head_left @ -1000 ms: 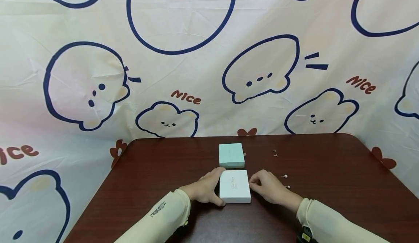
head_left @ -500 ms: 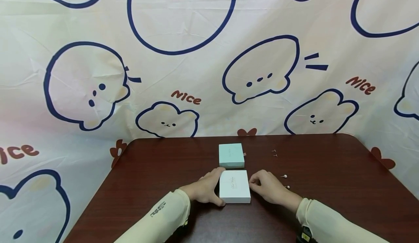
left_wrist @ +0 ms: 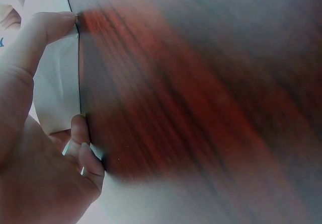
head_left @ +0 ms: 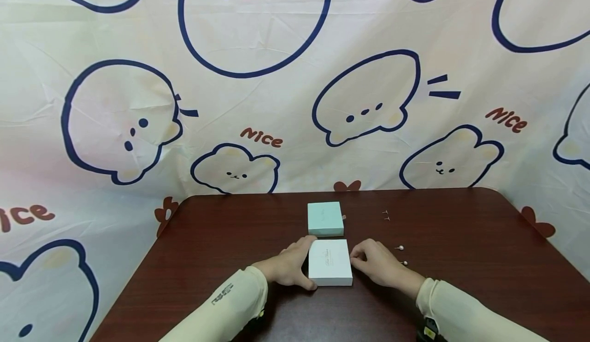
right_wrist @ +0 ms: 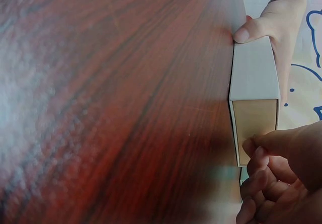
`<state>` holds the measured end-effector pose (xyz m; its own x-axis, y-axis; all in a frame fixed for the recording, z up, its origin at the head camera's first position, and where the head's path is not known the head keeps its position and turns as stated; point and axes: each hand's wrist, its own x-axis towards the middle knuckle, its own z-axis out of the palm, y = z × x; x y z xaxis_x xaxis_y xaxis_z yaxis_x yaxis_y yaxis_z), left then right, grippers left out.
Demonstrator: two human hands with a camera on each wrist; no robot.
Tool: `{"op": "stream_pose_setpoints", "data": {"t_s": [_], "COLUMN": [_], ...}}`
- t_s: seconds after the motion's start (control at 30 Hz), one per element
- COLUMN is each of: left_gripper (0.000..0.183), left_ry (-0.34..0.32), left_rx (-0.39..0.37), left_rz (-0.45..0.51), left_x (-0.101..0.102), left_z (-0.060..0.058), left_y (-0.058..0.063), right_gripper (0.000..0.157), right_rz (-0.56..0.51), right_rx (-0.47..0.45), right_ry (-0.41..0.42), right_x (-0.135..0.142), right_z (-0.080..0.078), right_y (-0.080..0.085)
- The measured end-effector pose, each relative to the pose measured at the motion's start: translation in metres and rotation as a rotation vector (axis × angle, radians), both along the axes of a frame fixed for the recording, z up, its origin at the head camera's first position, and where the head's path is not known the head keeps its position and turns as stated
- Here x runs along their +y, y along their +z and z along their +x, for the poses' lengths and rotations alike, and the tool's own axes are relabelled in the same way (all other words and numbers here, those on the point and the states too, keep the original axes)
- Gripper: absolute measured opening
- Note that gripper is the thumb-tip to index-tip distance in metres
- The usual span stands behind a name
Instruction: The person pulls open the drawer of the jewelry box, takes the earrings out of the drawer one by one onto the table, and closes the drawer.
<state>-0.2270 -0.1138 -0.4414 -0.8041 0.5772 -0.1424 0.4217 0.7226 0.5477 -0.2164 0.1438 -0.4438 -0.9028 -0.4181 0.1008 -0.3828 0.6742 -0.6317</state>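
Note:
A flat white box (head_left: 330,261) with fine lettering on its lid lies on the dark wood table. My left hand (head_left: 290,262) grips its left side, thumb at the near corner and fingers at the far one. In the right wrist view the box's right end shows a tan inner drawer face (right_wrist: 251,116) framed by the white sleeve. There my right hand (right_wrist: 282,168) brings thumb and forefinger together in a pinch against that face; what sits between the fingertips is hidden. In the head view the right hand's other fingers curl in beside the box.
A pale teal box (head_left: 325,219) with a small tab (head_left: 343,217) on its right side stands just behind the white one. Two tiny pin-like pieces (head_left: 386,215) lie at the back right. Closer, behind my right wrist, are two small pieces with round white heads (head_left: 401,248).

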Motion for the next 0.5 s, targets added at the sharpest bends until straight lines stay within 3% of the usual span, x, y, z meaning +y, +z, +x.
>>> {"op": "stream_pose_setpoints", "data": {"t_s": [0.5], "left_gripper": [0.105], "left_ry": [0.008], "left_rx": [-0.010], "left_rz": [-0.007], "left_x": [-0.0008], "left_z": [-0.0030], "left_y": [-0.0035], "right_gripper": [0.016], "right_rz": [0.004], "right_rx": [-0.009], "right_ry": [-0.006], "right_x": [0.0008], "right_z": [-0.0008], "right_y": [-0.0021]}}
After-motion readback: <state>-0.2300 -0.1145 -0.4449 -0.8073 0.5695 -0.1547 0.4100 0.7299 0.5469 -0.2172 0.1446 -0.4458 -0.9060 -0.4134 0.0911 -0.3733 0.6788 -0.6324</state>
